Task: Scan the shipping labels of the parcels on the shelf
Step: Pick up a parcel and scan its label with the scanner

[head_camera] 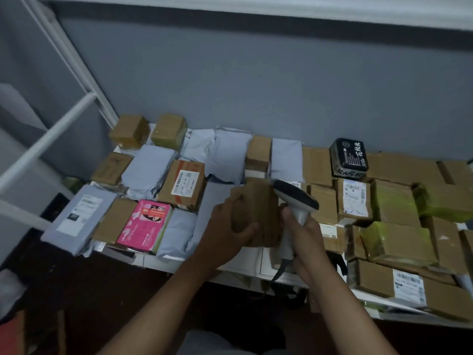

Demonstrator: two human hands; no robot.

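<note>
Your left hand (pixel 230 226) grips a small brown parcel (pixel 256 213) lifted just above the shelf (pixel 245 272), and your right hand (pixel 304 242) right beside it holds the scanner (pixel 294 198), probably so its head can reach the hidden label.

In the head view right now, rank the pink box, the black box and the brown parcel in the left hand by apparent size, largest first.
1. Brown parcel, though it is held up nearer the camera, which inflates it.
2. Pink box, close to the parcel in apparent size, so their order is unsure.
3. Black box, clearly smallest, but it sits farthest back.
</note>
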